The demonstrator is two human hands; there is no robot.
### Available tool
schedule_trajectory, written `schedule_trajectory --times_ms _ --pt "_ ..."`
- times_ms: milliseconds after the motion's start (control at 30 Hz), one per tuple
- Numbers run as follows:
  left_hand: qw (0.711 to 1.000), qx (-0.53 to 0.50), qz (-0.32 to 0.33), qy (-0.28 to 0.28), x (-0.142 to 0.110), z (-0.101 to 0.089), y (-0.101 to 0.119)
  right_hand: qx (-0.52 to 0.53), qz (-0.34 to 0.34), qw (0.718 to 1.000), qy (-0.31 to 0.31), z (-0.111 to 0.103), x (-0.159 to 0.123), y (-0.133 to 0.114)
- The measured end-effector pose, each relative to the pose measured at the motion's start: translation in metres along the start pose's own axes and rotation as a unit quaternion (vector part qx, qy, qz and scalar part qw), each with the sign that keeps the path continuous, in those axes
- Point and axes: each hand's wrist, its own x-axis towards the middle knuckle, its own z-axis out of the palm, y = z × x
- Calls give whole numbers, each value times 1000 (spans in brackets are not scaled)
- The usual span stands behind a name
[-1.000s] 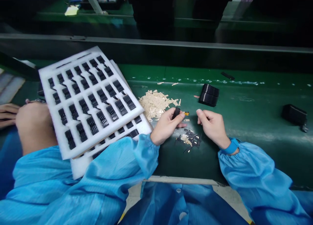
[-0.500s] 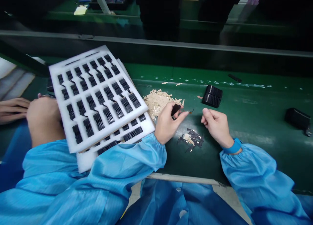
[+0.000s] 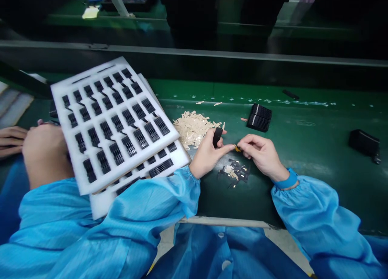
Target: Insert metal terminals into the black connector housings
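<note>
My left hand (image 3: 207, 153) grips a small black part (image 3: 217, 137) between thumb and fingers, with its forefinger stretched toward my right hand. My right hand (image 3: 260, 153) pinches a tiny orange tab (image 3: 237, 148) at the tip of that forefinger. Below the two hands lies a small heap of black and tan scraps (image 3: 235, 173) on the green belt (image 3: 303, 162). A pile of tan peeled strips (image 3: 191, 128) lies just left of my left hand.
Stacked white foam trays (image 3: 112, 121) holding several black parts rest over my left arm. A stack of black parts (image 3: 259, 117) lies behind my hands; a black block (image 3: 363, 143) sits far right. Another person's hand (image 3: 10, 139) shows at the left edge.
My right hand has moved left to meet my left forefinger and has closed on the orange tab. The left hand has kept its hold on the black part.
</note>
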Motion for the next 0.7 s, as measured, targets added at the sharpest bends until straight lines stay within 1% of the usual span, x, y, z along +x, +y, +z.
schedule_trajectory --times_ms 67,100,167,233,300,433,467,533,600,700 --pt "1000 0 -19 1 0 0 0 -33 -12 998 58 2 1 -2" --pt "1000 1 -30 -9 -1 0 1 -47 -18 996 75 4 1 -2" --pt "998 9 -41 -36 -2 1 2 -59 -24 995 82 5 1 -3" --pt "998 1 -41 -55 -4 2 2 -47 -15 996 75 4 1 -2" --pt "996 -28 -40 -68 -4 2 3 -24 6 998 55 2 1 -1" --pt "993 -64 -50 -87 -5 2 5 9 51 998 -43 -2 1 1" --pt "992 -67 -53 -89 -5 2 6 16 51 996 -66 -2 1 0" --pt "992 -72 -59 -88 -5 2 7 36 34 995 -91 -2 0 -1" --pt "992 -65 -65 -85 -4 1 6 49 10 995 -90 -2 -1 -2" --pt "994 -39 -66 -71 -3 0 5 24 -9 999 -44 0 0 -4"
